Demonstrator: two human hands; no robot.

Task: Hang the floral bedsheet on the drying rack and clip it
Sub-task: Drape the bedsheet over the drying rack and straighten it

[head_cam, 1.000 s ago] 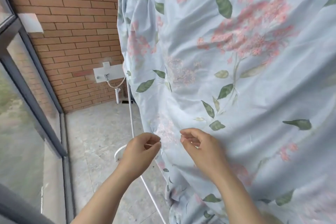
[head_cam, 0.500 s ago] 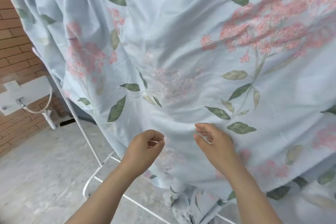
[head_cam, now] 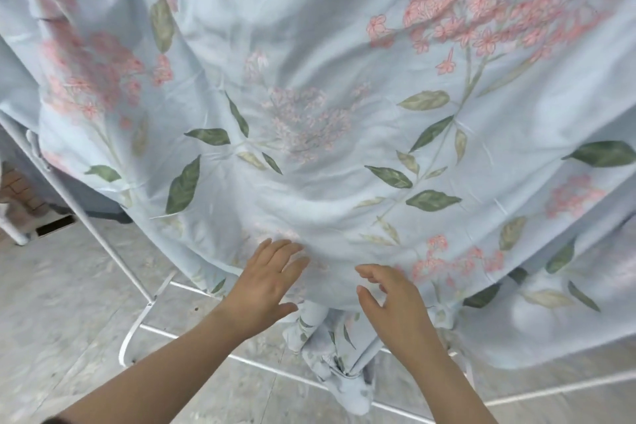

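Hanging sheet: floral bedsheet [head_cam: 309,45] is draping over the drying rack [head_cam: 113,256] and filling most of my view.
Left hand: left hand [head_cam: 265,282] is lying flat on the sheet's lower part, fingers straight and close together, thumb sticking out, gripping nothing.
Right hand: right hand [head_cam: 395,303] is sitting just beside the left one, fingers loosely bent and apart, pinching nothing. I'm not able to tell if the tips are touching cloth.
Hem: the lower edge is curving just under both hands. A bunched tail [head_cam: 344,375] is dropping between the wrists down to the rack's bottom rail.
Rack edge: the white leg is slanting down on the left, just outside the sheet's edge. Base rails are crossing under my arms.
Room: I'm seeing grey floor [head_cam: 51,303] opening out to the left and the near side.
Far left: brick wall [head_cam: 17,186] and a white pipe [head_cam: 13,231] are showing behind the leg.
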